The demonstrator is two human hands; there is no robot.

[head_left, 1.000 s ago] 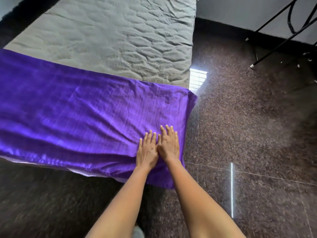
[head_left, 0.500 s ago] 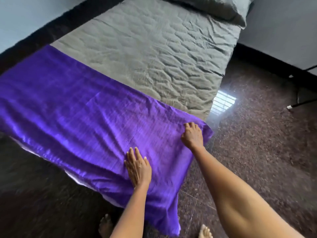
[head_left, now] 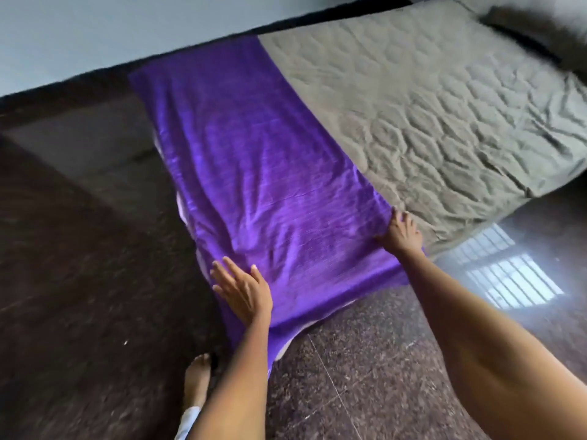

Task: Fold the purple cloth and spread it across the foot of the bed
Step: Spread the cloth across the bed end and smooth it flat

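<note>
The purple cloth [head_left: 266, 185] is lying as a long folded band across the foot of the bed [head_left: 444, 115], running from the upper middle of the frame down to the lower middle, with its near end hanging over the mattress edge toward the dark speckled floor [head_left: 365, 360]. The left hand [head_left: 243, 289] is resting flat on the cloth's near left corner, fingers straight and slightly spread. The right hand [head_left: 401, 231] is sitting at the cloth's right edge where purple meets the grey quilted sheet; its fingers are bending over that edge, but whether they are pinching the fabric is hard to tell.

Compared with half a second ago, the hands are lying farther apart, the right one having slid along the edge toward the sheet, and the view has swung so the band is now running up the frame rather than across it. A second ago the two hands were pressing side by side.

A pillow [head_left: 540, 23] is being cut off at the upper right corner. A bare foot [head_left: 197, 379] is showing at the bottom, partly hidden behind the left forearm. The whole frame is blurring slightly from motion.
</note>
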